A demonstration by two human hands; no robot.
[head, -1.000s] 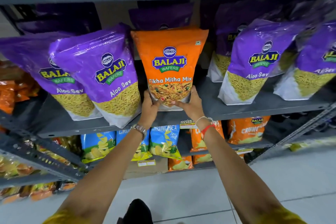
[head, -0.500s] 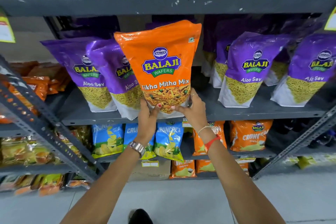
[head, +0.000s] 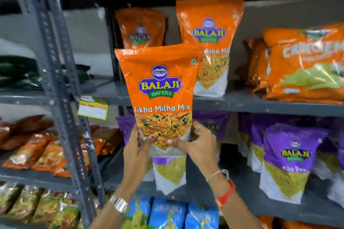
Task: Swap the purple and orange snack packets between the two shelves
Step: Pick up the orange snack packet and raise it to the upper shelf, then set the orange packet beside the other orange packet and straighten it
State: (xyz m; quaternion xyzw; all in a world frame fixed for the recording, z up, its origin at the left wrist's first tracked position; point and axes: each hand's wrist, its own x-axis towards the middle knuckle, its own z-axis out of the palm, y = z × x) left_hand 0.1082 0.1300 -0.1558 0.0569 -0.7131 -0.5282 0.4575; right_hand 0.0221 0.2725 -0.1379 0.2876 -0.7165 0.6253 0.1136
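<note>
We hold the orange Tikha Mitha Mix packet (head: pixel 162 95) upright by its bottom corners, the left hand (head: pixel 136 151) cupped under its lower left edge with the thumb pressed on the front, the right hand (head: pixel 195 147) closed around its lower right corner; gripping low keeps the tall pouch from folding and leaves its top free to lead into a gap. The packet sits directly above both hands, its top already level with the upper shelf (head: pixel 242 101), where two matching orange packets (head: pixel 210 42) stand just beyond it. We judge this is the carry towards that orange row. Below and behind the hands, the purple Aloo Sev packets (head: pixel 290 156) stand on the lower shelf (head: pixel 204 191). Compared with half a second ago, the packet has risen from among the purple packets to the shelf above, and our view has tilted up with it.
</note>
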